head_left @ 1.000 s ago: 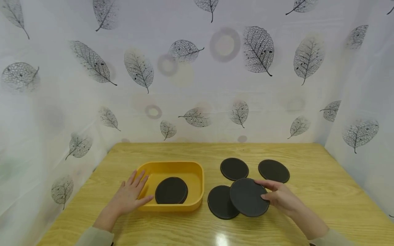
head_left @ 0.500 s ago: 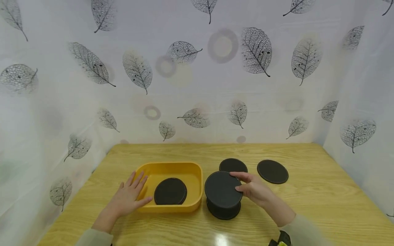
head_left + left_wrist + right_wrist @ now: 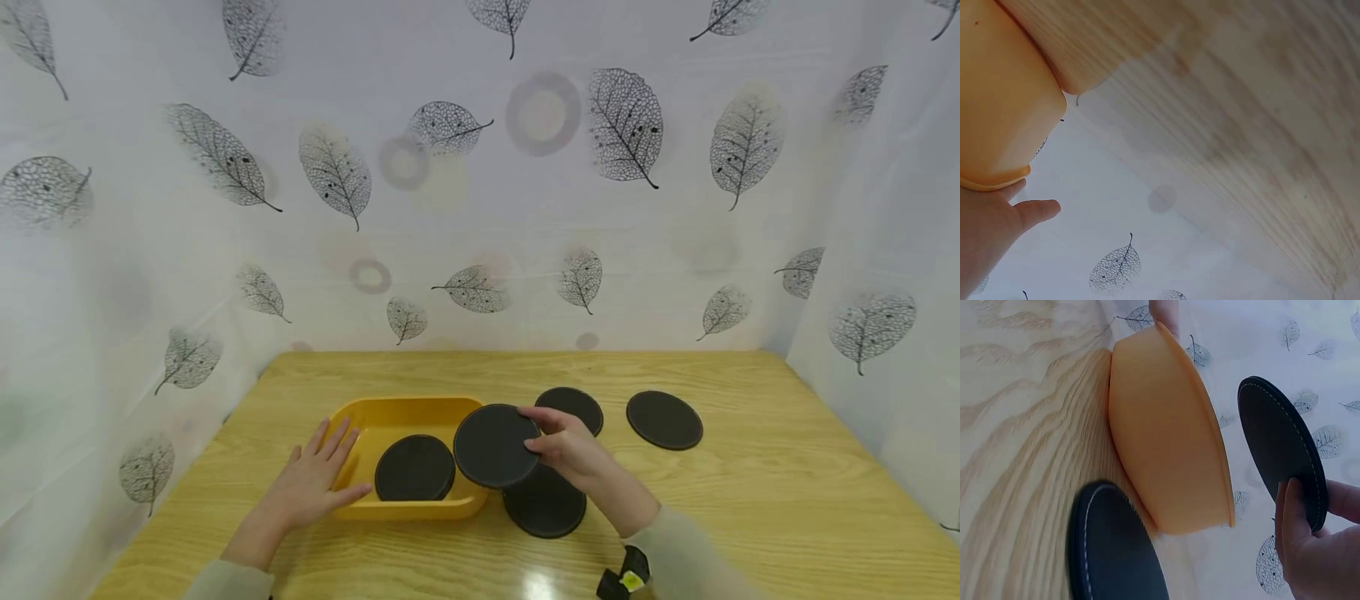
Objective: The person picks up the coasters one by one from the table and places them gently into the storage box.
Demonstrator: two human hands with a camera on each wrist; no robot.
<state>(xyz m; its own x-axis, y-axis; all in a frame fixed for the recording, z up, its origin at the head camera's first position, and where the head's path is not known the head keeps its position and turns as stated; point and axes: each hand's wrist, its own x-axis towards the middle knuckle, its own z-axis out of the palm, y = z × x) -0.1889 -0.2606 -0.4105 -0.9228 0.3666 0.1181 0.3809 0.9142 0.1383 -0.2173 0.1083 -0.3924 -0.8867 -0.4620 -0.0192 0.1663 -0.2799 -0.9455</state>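
A round black coaster [image 3: 495,448] with pale edge stitching is pinched at its right edge by my right hand [image 3: 576,450]. It hangs over the right rim of the yellow tray [image 3: 405,408]; the right wrist view shows the held coaster [image 3: 1279,437] raised apart from the tray [image 3: 1166,431]. Inside the tray lie black coasters [image 3: 415,468], seemingly stacked; how many I cannot tell. My left hand [image 3: 315,475] rests with spread fingers on the tray's left rim. In the left wrist view, that hand [image 3: 997,225] touches the tray's edge [image 3: 1010,112].
Just right of the tray, another black coaster [image 3: 546,504] lies on the wooden table [image 3: 765,500], partly covered by the held one. Two more, a middle coaster [image 3: 573,408] and a right coaster [image 3: 664,420], lie farther back. A leaf-patterned curtain [image 3: 480,208] surrounds the table.
My right hand has carried the held coaster leftward, from over the table coasters to the tray's right rim. The left hand has stayed at the tray's left side.
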